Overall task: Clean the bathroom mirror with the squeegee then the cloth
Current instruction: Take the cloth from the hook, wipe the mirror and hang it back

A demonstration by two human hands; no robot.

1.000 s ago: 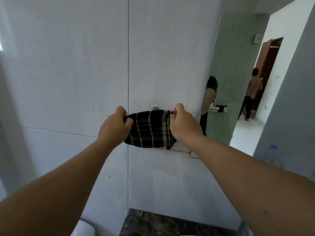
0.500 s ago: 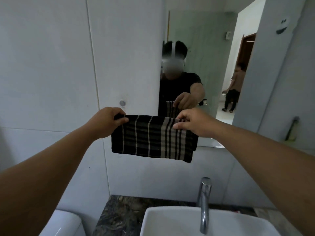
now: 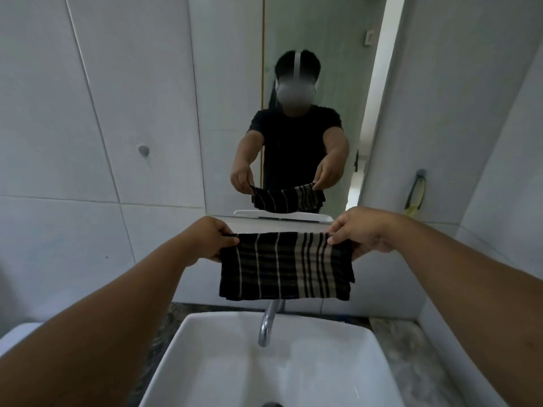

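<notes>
A folded black cloth [image 3: 286, 267] with pale stripes hangs stretched between my two hands, above the tap and just below the mirror. My left hand [image 3: 207, 239] pinches its upper left corner. My right hand [image 3: 361, 230] pinches its upper right corner. The mirror [image 3: 293, 69] rises straight ahead and reflects a person holding the same cloth. A squeegee [image 3: 415, 193] with a dark handle and yellow edge hangs on a wall hook to the right of the mirror.
A white basin [image 3: 205, 362] with a chrome tap [image 3: 269, 321] lies directly below the cloth, set on a dark stone counter [image 3: 405, 348]. A white ledge [image 3: 282, 221] runs under the mirror. A round metal stud [image 3: 143, 150] sits on the left tiled wall.
The view has swung right from the tiled wall to face the mirror and basin. Both hands carried the cloth along, spread it wider and lowered it over the tap.
</notes>
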